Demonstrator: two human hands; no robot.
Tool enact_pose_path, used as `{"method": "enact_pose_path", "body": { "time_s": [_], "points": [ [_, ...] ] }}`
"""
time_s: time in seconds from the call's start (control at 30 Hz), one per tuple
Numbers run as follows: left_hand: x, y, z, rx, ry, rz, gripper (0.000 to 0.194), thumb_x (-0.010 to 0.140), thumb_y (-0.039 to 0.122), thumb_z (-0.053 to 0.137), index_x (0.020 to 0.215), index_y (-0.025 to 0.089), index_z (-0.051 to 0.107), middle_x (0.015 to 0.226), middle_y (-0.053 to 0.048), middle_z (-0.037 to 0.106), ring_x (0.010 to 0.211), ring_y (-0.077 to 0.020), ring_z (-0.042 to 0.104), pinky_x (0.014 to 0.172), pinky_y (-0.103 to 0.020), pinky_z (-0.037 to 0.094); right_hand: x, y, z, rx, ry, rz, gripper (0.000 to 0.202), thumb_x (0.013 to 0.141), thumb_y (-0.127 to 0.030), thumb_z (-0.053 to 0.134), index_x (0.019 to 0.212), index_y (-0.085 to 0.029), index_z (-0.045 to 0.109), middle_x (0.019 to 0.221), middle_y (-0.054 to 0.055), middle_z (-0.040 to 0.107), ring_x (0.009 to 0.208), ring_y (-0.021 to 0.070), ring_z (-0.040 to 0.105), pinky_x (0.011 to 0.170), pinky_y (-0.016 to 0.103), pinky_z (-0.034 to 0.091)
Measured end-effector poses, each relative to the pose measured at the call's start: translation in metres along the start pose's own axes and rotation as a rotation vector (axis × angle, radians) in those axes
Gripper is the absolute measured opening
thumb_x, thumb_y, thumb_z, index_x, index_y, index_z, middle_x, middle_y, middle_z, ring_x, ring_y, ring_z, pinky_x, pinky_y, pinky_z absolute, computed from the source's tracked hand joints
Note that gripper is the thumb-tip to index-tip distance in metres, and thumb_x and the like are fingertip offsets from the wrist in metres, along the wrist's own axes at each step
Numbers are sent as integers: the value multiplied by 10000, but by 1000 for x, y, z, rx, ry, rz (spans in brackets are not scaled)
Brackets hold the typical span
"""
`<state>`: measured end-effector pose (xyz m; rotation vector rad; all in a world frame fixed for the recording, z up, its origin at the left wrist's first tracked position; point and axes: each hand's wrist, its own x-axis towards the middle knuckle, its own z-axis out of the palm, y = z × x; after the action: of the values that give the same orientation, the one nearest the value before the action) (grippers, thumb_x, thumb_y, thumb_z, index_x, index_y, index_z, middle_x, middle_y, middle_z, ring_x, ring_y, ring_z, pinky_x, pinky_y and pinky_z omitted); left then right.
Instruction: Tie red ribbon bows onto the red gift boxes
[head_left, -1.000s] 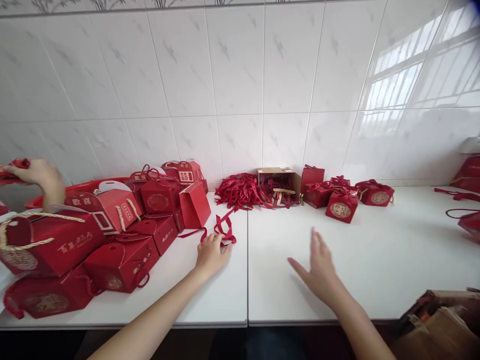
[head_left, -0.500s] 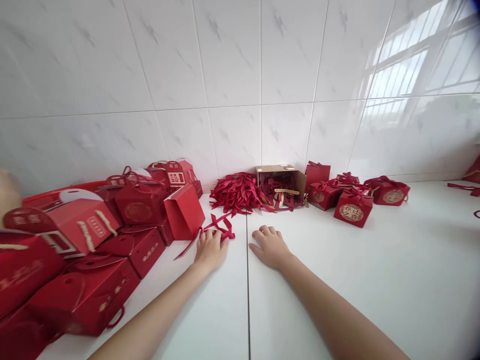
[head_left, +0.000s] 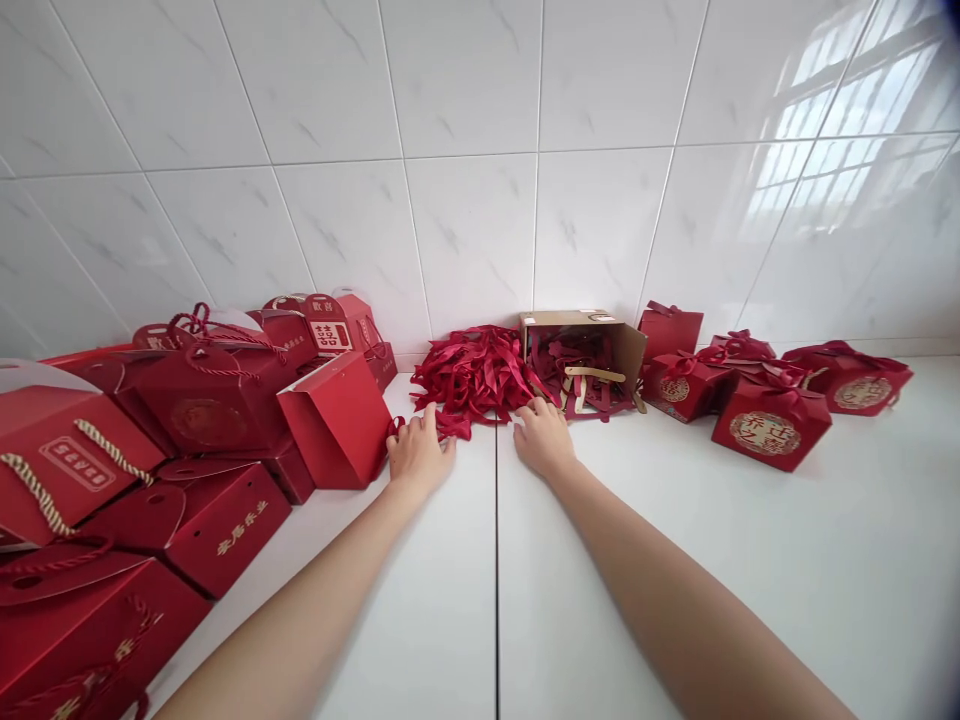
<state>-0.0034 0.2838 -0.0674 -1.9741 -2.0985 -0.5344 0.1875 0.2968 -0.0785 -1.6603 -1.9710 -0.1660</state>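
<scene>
My left hand (head_left: 420, 452) lies palm down on the white tabletop, its fingers apart and touching loose red ribbons (head_left: 454, 425) at the front of a ribbon pile. That pile of red ribbons (head_left: 480, 370) rests against the tiled wall. On the pile's right front edge is my right hand (head_left: 543, 436), fingers bent but apart, touching ribbon ends; its grip looks loose. Just behind it, a cardboard box (head_left: 630, 350) lies on its side with its mouth toward me. Dark red cut pieces (head_left: 566, 355) and tan strips (head_left: 592, 375) fill it.
Left of my hand stands a plain red box (head_left: 337, 420), beside several stacked red gift boxes (head_left: 217, 410) with cord handles. To the right, several ribbon-tied red boxes (head_left: 772, 420) with gold emblems sit near the wall. A seam (head_left: 496, 560) runs down the white table.
Both hands have moved forward to the ribbon pile. The loose ribbons under my left hand have been pushed against the pile. The view has come closer to the wall.
</scene>
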Motion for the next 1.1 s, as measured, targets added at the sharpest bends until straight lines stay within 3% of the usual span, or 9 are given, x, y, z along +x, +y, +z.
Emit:
{"method": "enact_pose_path", "body": {
  "time_s": [0.1,0.23,0.37,0.47,0.57,0.67,0.87,1.0,1.1],
  "points": [
    [-8,4,-5,-4,67,50,552,771,275,453,1301,146,370,1143,-176,515,1073,-353,446,892,-481,306,-1,6,-3,-17,110,130,361,795,-138,439,1136,-172,550,1254,135,467,1109,290,388,899,419,299],
    [-14,12,-11,-46,114,170,546,736,200,467,1273,140,388,1203,-160,472,1126,-329,399,948,-442,286,-1,24,-5,-1,205,267,404,819,-152,396,1202,-165,525,1336,147,425,1183,319,328,931,482,255],
    [-10,15,-9,-92,117,289,604,713,160,466,1305,181,348,1245,-121,469,1158,-299,389,989,-415,270,8,44,0,23,249,322,369,862,-241,351,1149,-231,584,1397,129,355,1224,331,296,908,517,262],
    [-5,11,-4,-114,133,298,599,721,150,453,1309,165,339,1240,-131,468,1157,-298,387,981,-420,287,23,56,7,33,331,307,361,851,-229,340,1123,-217,577,1439,115,294,1278,312,230,937,525,218],
    [-3,7,0,-136,150,277,576,736,170,454,1300,133,346,1223,-146,472,1129,-304,400,959,-420,315,40,68,12,64,399,320,440,777,-120,342,1194,-146,481,1385,154,378,1274,277,244,950,513,190],
    [-3,6,2,-144,137,272,588,726,155,454,1303,136,343,1225,-145,470,1124,-302,406,954,-413,318,48,78,14,85,379,329,512,760,-92,344,1270,-98,391,1224,171,531,1187,270,336,934,495,192],
    [-5,9,1,-154,75,250,653,719,113,427,1354,146,276,1245,-145,473,1163,-308,392,971,-457,264,35,83,8,61,307,305,331,848,-190,354,1051,-168,615,1061,139,581,1017,289,382,845,446,232],
    [-5,6,0,-189,57,236,662,714,102,431,1355,157,273,1253,-152,477,1161,-311,397,959,-469,263,28,79,5,27,309,272,419,831,-147,384,1194,-237,574,1047,127,547,978,281,375,799,416,250],
    [-4,4,2,-222,56,249,659,709,105,437,1348,146,286,1239,-159,487,1148,-310,410,951,-470,270,32,78,6,17,326,260,355,840,-179,403,1084,-245,652,988,119,545,948,275,384,781,407,260]
  ]
}}
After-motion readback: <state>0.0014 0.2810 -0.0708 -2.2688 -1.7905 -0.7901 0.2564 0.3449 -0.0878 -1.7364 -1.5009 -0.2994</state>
